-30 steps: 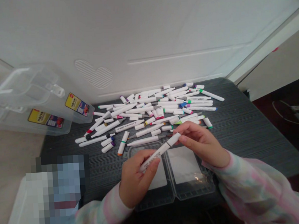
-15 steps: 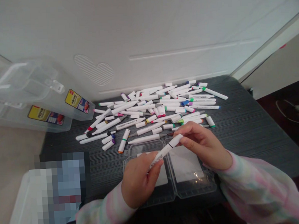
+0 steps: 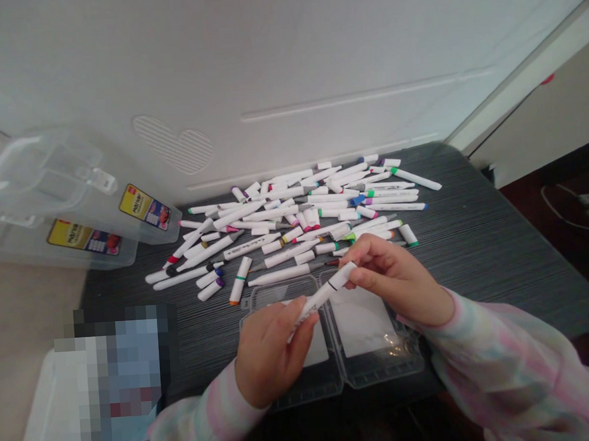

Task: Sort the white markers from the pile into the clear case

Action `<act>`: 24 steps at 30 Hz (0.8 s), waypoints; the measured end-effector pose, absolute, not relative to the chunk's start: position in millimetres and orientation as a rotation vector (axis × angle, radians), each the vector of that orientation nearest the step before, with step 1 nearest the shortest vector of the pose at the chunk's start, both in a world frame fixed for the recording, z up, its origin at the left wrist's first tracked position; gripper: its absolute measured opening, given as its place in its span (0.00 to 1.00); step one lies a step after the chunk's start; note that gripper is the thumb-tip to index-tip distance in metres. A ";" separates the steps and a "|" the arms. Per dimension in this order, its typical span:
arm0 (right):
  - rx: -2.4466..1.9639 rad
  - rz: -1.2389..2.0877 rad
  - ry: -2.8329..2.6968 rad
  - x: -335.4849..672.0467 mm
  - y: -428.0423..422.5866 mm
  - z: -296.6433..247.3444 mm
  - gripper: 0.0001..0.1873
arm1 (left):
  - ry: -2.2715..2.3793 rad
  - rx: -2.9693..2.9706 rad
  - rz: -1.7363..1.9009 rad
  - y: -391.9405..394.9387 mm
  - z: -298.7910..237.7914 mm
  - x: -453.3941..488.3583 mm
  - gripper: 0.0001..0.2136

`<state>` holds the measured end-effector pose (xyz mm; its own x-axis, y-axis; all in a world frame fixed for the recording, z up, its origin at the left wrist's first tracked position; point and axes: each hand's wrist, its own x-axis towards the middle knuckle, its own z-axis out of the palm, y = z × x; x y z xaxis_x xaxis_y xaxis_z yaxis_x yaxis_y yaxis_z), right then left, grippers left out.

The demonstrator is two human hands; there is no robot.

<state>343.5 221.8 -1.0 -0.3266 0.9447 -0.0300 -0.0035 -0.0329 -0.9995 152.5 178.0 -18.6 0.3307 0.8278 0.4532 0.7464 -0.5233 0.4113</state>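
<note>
A white marker [image 3: 322, 296] with a dark band near its upper end is held between my two hands, tilted up to the right. My left hand [image 3: 270, 355] is wrapped round its lower barrel. The fingers of my right hand [image 3: 395, 281] pinch the white cap at the upper end. Below both hands an open clear plastic case [image 3: 378, 377] lies on the dark table, with a white sheet [image 3: 363, 319] inside it. Beyond the case spreads a heap of white markers [image 3: 280, 274] and loose caps [image 3: 409, 235] with colored ends.
Two clear plastic boxes with marker labels [image 3: 144, 206] stand at the left end of the dark table [image 3: 507, 267]. A white panel [image 3: 314, 59] rises behind the heap. At the lower left, a pixelated patch covers part of a white object [image 3: 39, 402]. A cable [image 3: 566, 214] lies at the right.
The view has shifted slightly, so the heap and boxes appear a little further left. Both hands keep their hold on the marker, and its cap is still on.
</note>
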 end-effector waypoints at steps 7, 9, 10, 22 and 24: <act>-1.013 1.481 -1.516 345.6 223.7 -1.6 0.07 | 1.486 2.364 0.885 177.3 -15.6 151.0 0.09; -1.010 1.495 -1.523 345.4 225.3 -2.2 0.08 | 1.467 2.373 0.879 177.5 -16.4 150.9 0.09; -1.019 1.494 -1.527 345.2 225.8 -2.5 0.09 | 1.463 2.371 0.868 177.6 -16.7 151.0 0.09; -1.015 1.418 -1.239 351.3 236.0 -9.7 0.10 | 1.535 2.284 0.897 177.3 -16.7 150.2 0.09; -1.010 1.444 -1.139 350.6 238.3 -9.6 0.09 | 1.532 2.271 0.920 177.5 -16.6 150.1 0.08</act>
<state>350.6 238.3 -9.6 -0.1549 0.9875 -0.0285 -0.2018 -0.0598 -0.9776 150.1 177.5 -16.6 0.2475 0.8994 0.3603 0.7406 -0.4154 0.5281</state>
